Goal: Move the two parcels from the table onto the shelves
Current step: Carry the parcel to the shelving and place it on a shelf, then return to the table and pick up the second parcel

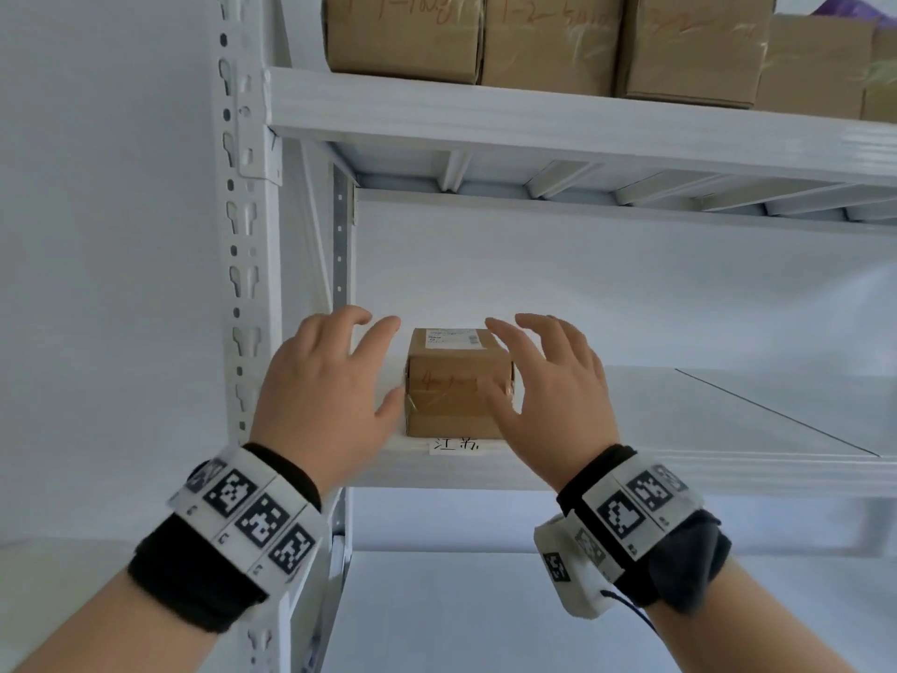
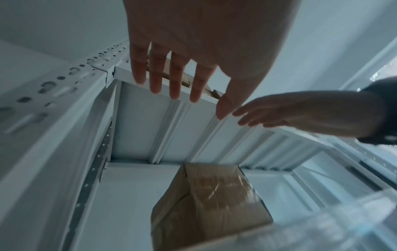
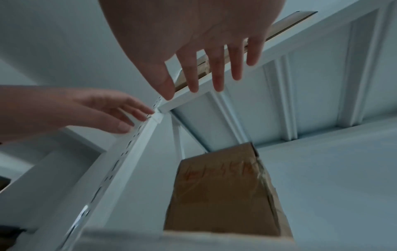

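Both hands are spread wide, left hand (image 1: 324, 387) and right hand (image 1: 548, 386) flanking the parcel (image 1: 456, 386) on the shelf (image 1: 631, 420), gripping nothing. Parcel's got a white label on top, print too small to read, plus orange scrawl starting with "4".

Head view is aimed forward, slightly up, at the shelf unit (image 1: 582, 123), close. Both wrist views are angled steeply upward from below the palms; the parcel (image 2: 210, 203) is shared by all 3.

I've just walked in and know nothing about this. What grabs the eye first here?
Two open hands, the left hand and right hand, flank a small brown parcel sitting at the front edge of a white shelf, near its left post. Checkered marker bands wrap both wrists, and taped cardboard boxes line the shelf above.
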Available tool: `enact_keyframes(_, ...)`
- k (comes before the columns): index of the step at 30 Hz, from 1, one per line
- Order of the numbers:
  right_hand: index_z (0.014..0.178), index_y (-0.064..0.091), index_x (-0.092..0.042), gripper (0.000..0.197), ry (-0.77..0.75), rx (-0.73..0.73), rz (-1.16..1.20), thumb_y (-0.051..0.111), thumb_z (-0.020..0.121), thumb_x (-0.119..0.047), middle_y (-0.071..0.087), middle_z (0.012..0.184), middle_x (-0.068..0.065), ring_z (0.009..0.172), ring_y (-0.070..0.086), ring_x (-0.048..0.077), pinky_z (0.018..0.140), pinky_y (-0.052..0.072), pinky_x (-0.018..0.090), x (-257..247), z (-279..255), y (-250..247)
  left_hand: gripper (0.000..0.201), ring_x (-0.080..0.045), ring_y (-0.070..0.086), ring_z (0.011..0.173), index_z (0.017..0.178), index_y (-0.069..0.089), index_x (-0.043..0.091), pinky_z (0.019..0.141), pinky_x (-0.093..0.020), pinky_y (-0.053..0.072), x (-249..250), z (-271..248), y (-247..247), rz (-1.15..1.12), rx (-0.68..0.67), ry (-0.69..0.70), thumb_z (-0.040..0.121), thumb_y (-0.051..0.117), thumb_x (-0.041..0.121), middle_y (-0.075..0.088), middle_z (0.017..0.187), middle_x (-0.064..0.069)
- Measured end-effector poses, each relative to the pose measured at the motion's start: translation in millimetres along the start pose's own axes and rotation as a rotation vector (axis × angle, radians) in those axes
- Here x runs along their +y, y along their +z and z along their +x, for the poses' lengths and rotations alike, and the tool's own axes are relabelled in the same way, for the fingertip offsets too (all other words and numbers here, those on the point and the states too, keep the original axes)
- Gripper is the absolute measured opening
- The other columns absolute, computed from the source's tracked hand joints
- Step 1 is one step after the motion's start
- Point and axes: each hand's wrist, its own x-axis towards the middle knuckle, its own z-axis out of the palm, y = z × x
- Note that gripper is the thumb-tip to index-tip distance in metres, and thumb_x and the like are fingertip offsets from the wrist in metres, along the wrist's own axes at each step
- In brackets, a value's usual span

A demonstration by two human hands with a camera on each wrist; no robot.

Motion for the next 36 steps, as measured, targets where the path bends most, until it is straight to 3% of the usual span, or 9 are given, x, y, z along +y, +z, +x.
enact_keyframes(6, 0.130, 0.038, -0.032, 0.054, -0.041, 0.049, -0.008, 0.056, 0.080, -0.037, 0.044, 0.138, 0.004, 0.135, 0.028, 0.031, 0.110, 0.023, 0.047, -18, -41, 14, 0.054, -0.032, 0.048, 0.112, 0.127, 0.050, 0.017, 0.093, -0.045, 0.040, -1, -44, 5, 0.079, -0.007, 0.056, 0.076, 0.055, 0.033, 0.054, 0.123, -0.010)
enact_keyframes(16, 0.131, 0.043, -0.028, 0.053, -0.071, 0.061, -0.011, 0.055, 0.080, -0.039, 0.046, 0.135, 0.003, 0.132, 0.032, 0.030, 0.108, 0.028, 0.048, -80, -49, 16, 0.053, -0.032, 0.046, 0.115, 0.126, 0.051, 0.018, 0.098, -0.045, 0.036, -45, -76, -15, 0.068, 0.018, 0.032, 0.075, 0.057, 0.033, 0.054, 0.125, -0.010)
enact_keyframes(24, 0.133, 0.039, -0.029, 0.054, -0.065, -0.021, 0.067, 0.045, 0.082, -0.044, 0.044, 0.140, 0.006, 0.135, 0.030, 0.030, 0.108, 0.027, 0.049, -210, -55, 69, 0.052, -0.031, 0.046, 0.115, 0.126, 0.050, 0.018, 0.098, -0.045, 0.034, -166, -131, -52, 0.129, -0.028, 0.006, 0.077, 0.054, 0.035, 0.053, 0.126, -0.009)
enact_keyframes(29, 0.134, 0.038, -0.029, 0.054, -0.083, -0.054, 0.154, 0.048, 0.082, -0.043, 0.043, 0.140, 0.006, 0.135, 0.030, 0.031, 0.108, 0.027, 0.049, -299, -62, 109, 0.053, -0.033, 0.047, 0.115, 0.127, 0.050, 0.017, 0.098, -0.045, 0.033, -256, -167, -81, 0.204, -0.079, -0.045, 0.076, 0.055, 0.035, 0.053, 0.127, -0.009)
enact_keyframes(36, 0.135, 0.033, -0.031, 0.056, -0.070, -0.197, 0.219, 0.044, 0.082, -0.046, 0.041, 0.141, 0.005, 0.135, 0.029, 0.030, 0.109, 0.025, 0.046, -383, -74, 168, 0.054, -0.034, 0.047, 0.115, 0.127, 0.050, 0.017, 0.096, -0.049, 0.036, -351, -214, -94, 0.268, -0.185, -0.106, 0.076, 0.058, 0.033, 0.053, 0.128, -0.011)
